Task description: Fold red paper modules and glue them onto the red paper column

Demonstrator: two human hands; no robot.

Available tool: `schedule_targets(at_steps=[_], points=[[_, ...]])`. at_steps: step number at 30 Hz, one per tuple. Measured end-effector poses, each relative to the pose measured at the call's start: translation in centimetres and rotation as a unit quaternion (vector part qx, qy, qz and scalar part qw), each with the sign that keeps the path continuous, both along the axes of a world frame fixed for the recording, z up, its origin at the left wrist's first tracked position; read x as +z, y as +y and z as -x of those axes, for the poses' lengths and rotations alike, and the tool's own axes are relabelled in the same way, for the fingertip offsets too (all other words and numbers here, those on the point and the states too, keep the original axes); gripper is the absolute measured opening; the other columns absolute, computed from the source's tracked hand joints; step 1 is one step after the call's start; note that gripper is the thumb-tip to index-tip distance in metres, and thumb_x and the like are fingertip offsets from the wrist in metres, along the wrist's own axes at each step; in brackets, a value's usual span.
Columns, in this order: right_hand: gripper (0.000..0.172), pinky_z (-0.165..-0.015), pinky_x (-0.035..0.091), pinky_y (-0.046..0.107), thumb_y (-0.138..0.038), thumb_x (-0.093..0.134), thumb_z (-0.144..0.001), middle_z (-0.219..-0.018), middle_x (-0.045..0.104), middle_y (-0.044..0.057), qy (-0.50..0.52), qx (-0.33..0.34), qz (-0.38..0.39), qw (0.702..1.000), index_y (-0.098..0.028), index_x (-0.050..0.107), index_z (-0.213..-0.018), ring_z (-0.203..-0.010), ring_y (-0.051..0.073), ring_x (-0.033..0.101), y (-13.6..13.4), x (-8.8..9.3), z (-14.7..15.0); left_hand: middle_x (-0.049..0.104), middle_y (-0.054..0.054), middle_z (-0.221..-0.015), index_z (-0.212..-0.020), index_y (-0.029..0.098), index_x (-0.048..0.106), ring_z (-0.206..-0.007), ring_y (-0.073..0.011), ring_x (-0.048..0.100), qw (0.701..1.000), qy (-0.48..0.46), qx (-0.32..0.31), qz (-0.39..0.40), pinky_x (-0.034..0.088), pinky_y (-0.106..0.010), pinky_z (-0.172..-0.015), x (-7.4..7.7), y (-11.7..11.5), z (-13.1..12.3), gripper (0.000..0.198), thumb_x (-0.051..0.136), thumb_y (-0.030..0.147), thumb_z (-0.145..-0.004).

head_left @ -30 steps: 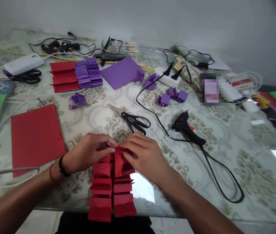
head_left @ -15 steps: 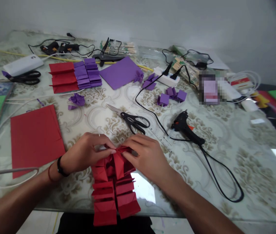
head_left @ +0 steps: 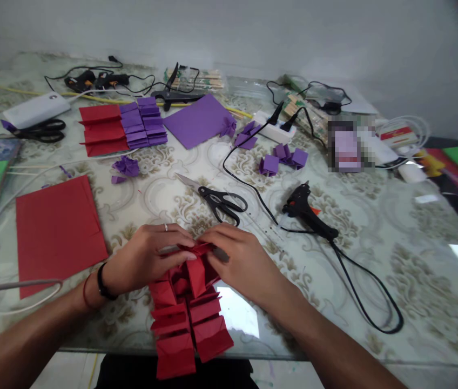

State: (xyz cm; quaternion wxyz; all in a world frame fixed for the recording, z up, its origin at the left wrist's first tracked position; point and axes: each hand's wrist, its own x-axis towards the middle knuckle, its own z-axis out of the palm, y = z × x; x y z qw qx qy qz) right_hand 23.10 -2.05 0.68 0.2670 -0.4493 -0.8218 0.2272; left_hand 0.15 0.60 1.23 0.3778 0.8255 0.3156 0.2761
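Note:
Both hands pinch the far end of a red folded paper (head_left: pixel 174 351), which is pleated and slit up the middle. My left hand (head_left: pixel 158 251), wearing a ring, grips its top left part between thumb and fingers. From the other side, my right hand (head_left: pixel 239 256) holds the top right part, thumb underneath and fingers over it. The near end of the paper hangs over the table's front edge, its flaps spread. Just beyond the hands lie black-handled scissors (head_left: pixel 216 200). A black glue gun (head_left: pixel 310 210) rests to the right of my right hand.
Red paper sheets (head_left: pixel 61 235) lie at left, a white cable crossing their corner. Farther back are a red and purple pleated paper (head_left: pixel 101 129), a purple sheet (head_left: pixel 194 121), small purple folded pieces (head_left: pixel 269 165), a power strip (head_left: pixel 275 128) and dark-handled scissors (head_left: pixel 42 131).
Both hands still hold the red paper's far end. My left thumb and fingers have spread a little farther apart, and the paper between the hands has shifted slightly.

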Motion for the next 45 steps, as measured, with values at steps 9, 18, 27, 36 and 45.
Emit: schedule_targets(at_steps=[9, 18, 27, 36, 45], points=[[0.019, -0.081, 0.058, 0.033, -0.004, 0.065, -0.095, -0.088, 0.077, 0.004, -0.051, 0.017, -0.014, 0.998, -0.018, 0.077, -0.092, -0.084, 0.02, 0.072, 0.05, 0.02, -0.12, 0.083, -0.008, -0.109, -0.106, 0.018, 0.082, -0.095, -0.0176, 0.079, 0.999, 0.014, 0.0, -0.035, 0.063, -0.025, -0.089, 0.16, -0.49, -0.08, 0.015, 0.069, 0.014, -0.1], [0.014, -0.083, 0.055, 0.038, -0.009, 0.073, -0.09, -0.092, 0.083, 0.004, -0.103, -0.01, -0.047, 0.993, -0.02, 0.08, -0.095, -0.09, 0.025, 0.074, 0.2, 0.2, -0.15, 0.084, -0.01, -0.106, -0.103, 0.014, 0.083, -0.093, -0.0177, 0.08, 0.998, 0.013, 0.009, -0.058, 0.064, -0.024, -0.086, 0.59, -0.8, -0.21, 0.015, 0.069, 0.011, -0.099], [0.014, -0.084, 0.056, 0.037, -0.009, 0.072, -0.092, -0.091, 0.082, 0.004, -0.123, 0.006, -0.035, 0.992, -0.02, 0.08, -0.09, -0.089, 0.024, 0.073, 0.15, 0.03, -0.76, 0.083, -0.007, -0.108, -0.107, 0.02, 0.082, -0.094, -0.0194, 0.08, 1.0, 0.002, 0.001, -0.023, 0.064, -0.027, -0.088, -0.01, -0.58, -0.23, 0.016, 0.067, 0.016, -0.101], [0.014, -0.074, 0.052, 0.037, -0.008, 0.071, -0.093, -0.082, 0.078, 0.003, -0.131, 0.02, -0.083, 0.988, -0.017, 0.079, -0.087, -0.08, 0.023, 0.068, 0.08, 0.16, -0.56, 0.082, -0.005, -0.112, -0.112, 0.023, 0.081, -0.098, -0.0215, 0.079, 1.0, 0.006, 0.004, -0.001, 0.064, -0.031, -0.091, 0.25, -0.65, -0.19, 0.02, 0.066, 0.015, -0.101], [0.011, -0.077, 0.054, 0.038, -0.007, 0.073, -0.092, -0.087, 0.079, 0.005, -0.106, -0.012, -0.077, 0.991, -0.016, 0.08, -0.091, -0.087, 0.026, 0.07, 0.21, -0.07, -0.38, 0.082, -0.008, -0.115, -0.115, 0.018, 0.079, -0.104, -0.0203, 0.078, 0.997, 0.033, 0.027, -0.059, 0.064, -0.03, -0.095, -0.06, -0.5, 0.18, 0.019, 0.064, 0.017, -0.103]])
